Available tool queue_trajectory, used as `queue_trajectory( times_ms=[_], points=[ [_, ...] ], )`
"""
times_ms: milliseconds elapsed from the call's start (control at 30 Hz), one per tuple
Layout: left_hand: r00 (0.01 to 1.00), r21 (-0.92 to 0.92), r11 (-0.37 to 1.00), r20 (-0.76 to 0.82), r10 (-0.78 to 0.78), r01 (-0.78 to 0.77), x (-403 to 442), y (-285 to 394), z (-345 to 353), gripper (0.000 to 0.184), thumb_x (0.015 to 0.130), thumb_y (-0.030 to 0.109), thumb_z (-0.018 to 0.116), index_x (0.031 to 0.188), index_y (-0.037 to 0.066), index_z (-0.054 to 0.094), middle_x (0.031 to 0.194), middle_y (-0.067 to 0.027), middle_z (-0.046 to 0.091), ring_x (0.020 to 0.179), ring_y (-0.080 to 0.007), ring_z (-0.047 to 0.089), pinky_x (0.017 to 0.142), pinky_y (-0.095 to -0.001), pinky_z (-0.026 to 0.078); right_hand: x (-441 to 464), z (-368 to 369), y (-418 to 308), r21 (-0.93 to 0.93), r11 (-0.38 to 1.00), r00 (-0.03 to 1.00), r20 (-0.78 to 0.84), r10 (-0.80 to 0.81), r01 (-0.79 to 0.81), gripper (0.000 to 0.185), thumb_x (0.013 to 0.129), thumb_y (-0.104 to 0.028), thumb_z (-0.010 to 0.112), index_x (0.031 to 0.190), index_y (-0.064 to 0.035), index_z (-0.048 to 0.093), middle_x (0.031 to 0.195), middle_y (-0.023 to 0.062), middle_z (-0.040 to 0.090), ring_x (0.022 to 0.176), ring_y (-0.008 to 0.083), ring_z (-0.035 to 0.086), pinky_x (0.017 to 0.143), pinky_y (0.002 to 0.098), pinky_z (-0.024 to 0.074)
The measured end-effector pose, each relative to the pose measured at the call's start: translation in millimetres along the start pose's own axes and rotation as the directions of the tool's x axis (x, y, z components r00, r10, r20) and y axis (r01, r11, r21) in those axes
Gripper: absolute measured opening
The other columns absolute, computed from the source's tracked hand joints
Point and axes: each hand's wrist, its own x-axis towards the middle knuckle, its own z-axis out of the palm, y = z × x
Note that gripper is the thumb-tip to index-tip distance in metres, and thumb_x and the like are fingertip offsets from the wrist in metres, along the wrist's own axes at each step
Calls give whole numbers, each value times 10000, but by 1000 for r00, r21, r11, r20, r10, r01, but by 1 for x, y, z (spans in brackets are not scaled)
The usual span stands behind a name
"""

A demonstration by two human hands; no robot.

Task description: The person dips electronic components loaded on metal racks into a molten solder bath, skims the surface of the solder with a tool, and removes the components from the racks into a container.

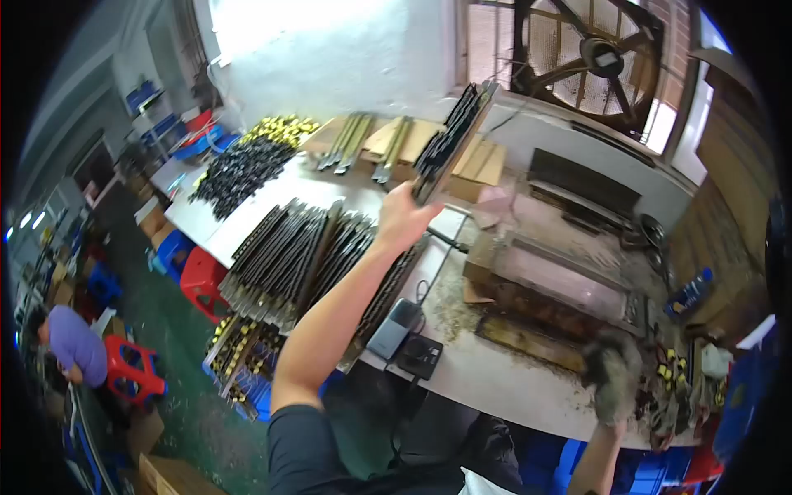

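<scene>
My left hand [404, 216] is raised over the back of the table, its fingers wrapped round the lower end of a long metal rail with dark strips [455, 132]. The rail tilts up and away toward the wall. My right hand [615, 375], in a dirty grey glove, is low at the right, by the end of a shallow oily tray [532, 342]. Its fingers are smeared by motion, and whether it holds anything cannot be made out. Below my left forearm lie rows of similar dark rails [276, 260], packed side by side.
A power bank [394, 328] and a black box [419, 356] lie at the table's front edge. Behind are black parts [247, 169], yellow parts [282, 129] and a fan [602, 58]. Small yellow-and-black parts [672, 371] lie far right. A person [76, 346] sits at left.
</scene>
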Motion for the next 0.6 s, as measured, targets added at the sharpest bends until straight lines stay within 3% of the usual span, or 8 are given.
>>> queue_trajectory(
  times_ms=[33,100,167,233,367,400,433,600],
  points=[
    [997,-29,996,-15,79,-80,-24,12,-13,453,736,352,814,965,-24,704,858,-209,710,822,-339,700,753,-422,526,4,11,-5,17,1000,1000,22,-6,6,310,952,-219,577,1196,-32,611,882,72,685,659,139,640,526,251,496],
    [995,28,995,32,90,-91,-72,43,-39,351,777,220,810,1004,-22,697,790,-69,683,712,-134,597,673,-313,482,18,28,-12,23,999,996,90,-28,26,317,968,-206,560,1217,-16,602,886,80,685,673,150,656,539,251,506],
    [989,-32,990,33,142,-141,-111,72,-53,343,768,185,814,1012,-7,668,799,-144,683,724,-287,661,692,-364,509,33,44,-18,77,996,986,159,-47,36,344,992,-239,557,1239,-3,591,915,90,689,705,163,668,583,262,531],
    [983,-82,982,61,173,-168,-140,72,-56,333,772,132,808,1031,-8,652,788,-137,670,703,-276,647,680,-349,503,44,65,-22,164,984,975,201,-98,65,402,1024,-291,540,1289,12,556,1014,111,690,762,181,680,630,286,565],
    [963,-6,968,97,250,-251,-178,86,-48,322,785,115,801,1044,-8,652,798,-149,670,710,-288,660,665,-347,501,61,112,-32,461,875,954,300,2,-146,650,1023,-494,452,1448,-4,414,1207,160,634,927,215,644,819,365,550],
    [956,-37,957,47,290,-289,-184,92,-42,274,794,110,805,960,-13,625,751,-112,642,666,-199,595,627,-315,468,63,123,-37,520,834,957,287,32,-184,651,1024,-493,445,1456,-8,414,1205,160,630,951,211,633,849,372,537],
    [946,-67,943,-4,326,-325,-189,96,-37,255,804,105,809,875,-18,598,704,-74,614,622,-111,530,589,-283,435,78,130,-22,536,841,955,284,-91,-79,734,968,-675,423,1426,-103,446,1274,138,596,1013,273,627,871,464,534],
    [971,-153,962,37,235,-227,-207,101,-14,230,807,64,797,889,-25,601,699,-81,621,623,-129,545,586,-282,440,75,151,-34,799,581,981,195,-5,-157,639,1029,-618,290,1364,-113,493,1184,120,649,1004,260,638,848,449,539]
  ],
)
